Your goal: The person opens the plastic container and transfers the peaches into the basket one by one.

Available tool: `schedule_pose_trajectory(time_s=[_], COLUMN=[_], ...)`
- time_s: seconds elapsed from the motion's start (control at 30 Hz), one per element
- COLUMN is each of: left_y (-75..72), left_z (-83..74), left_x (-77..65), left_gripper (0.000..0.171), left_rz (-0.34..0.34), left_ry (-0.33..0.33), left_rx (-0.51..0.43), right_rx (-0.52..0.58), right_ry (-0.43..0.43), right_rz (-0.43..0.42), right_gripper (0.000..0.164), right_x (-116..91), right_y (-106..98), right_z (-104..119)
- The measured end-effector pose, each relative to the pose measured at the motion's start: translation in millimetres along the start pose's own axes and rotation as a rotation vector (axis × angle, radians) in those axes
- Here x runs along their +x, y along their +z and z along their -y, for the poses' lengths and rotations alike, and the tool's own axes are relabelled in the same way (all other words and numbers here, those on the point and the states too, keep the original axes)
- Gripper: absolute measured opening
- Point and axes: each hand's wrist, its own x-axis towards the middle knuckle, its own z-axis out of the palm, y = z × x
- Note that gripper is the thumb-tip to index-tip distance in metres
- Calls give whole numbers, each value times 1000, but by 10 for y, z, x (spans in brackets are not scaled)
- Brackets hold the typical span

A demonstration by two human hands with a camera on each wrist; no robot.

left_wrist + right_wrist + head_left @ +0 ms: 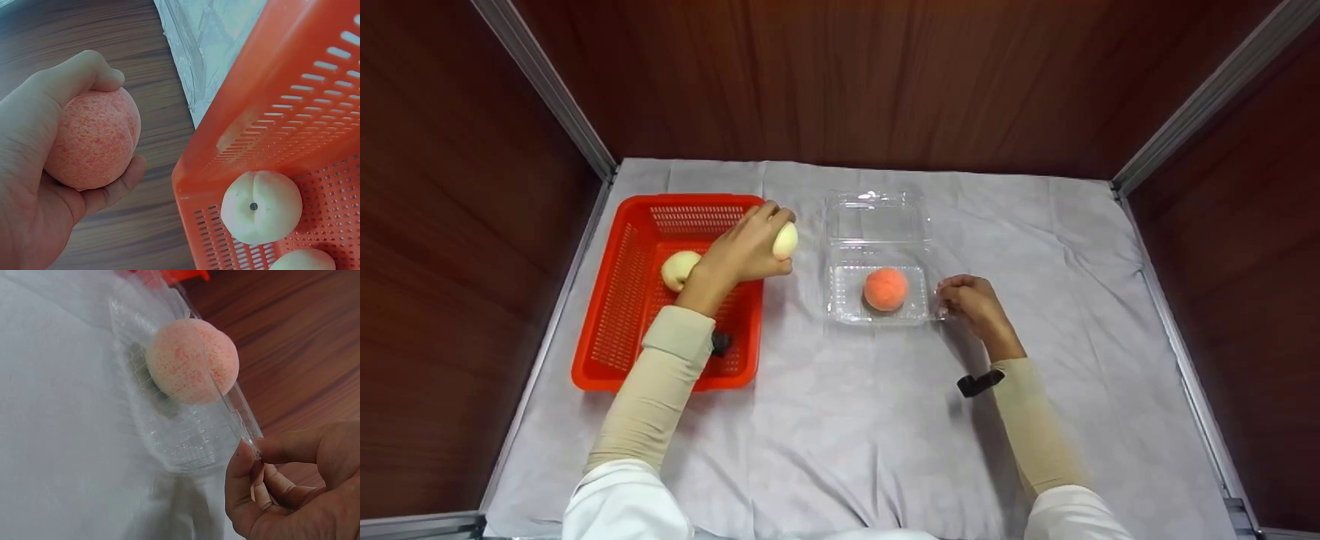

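Observation:
My left hand [746, 244] grips a peach [95, 138] with its fingers and thumb curled round it, above the right rim of the red basket [746, 375]. In the head view this peach shows a pale side; the left wrist view shows its speckled pink side. Inside the basket lie pale peaches [261, 208], one partly covered by my left wrist in the head view. A clear plastic clamshell box [840, 304] stands with its lid [877, 223] laid back. One pink-orange peach [886, 289] sits in its base. My right hand [971, 304] pinches the box's right edge between thumb and finger.
A grey-white cloth [825, 420] with wrinkles covers the table. Dark wood-grain panels [840, 82] enclose the back and both sides, with metal strips [555, 82] at the corners. A black strap piece [981, 383] sits at my right wrist.

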Motion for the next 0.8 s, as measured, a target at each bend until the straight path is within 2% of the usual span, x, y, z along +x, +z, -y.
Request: schedule_pose_trajectory(time_s=[0.37, 0.63, 0.8], left_y=[-20, -23, -29], left_z=[21, 45, 66], left_x=[-67, -104, -142], left_gripper=[59, 64, 65], left_rz=[-24, -25, -24], left_ry=[-14, -11, -24], left_rx=[-20, -24, -24], right_rx=[-14, -4, 11], right_ry=[1, -14, -14], right_rz=[-2, -14, -7], right_gripper=[21, 15, 16], right_x=[18, 24, 24], right_y=[-16, -7, -5], right_z=[-11, -26, -20])
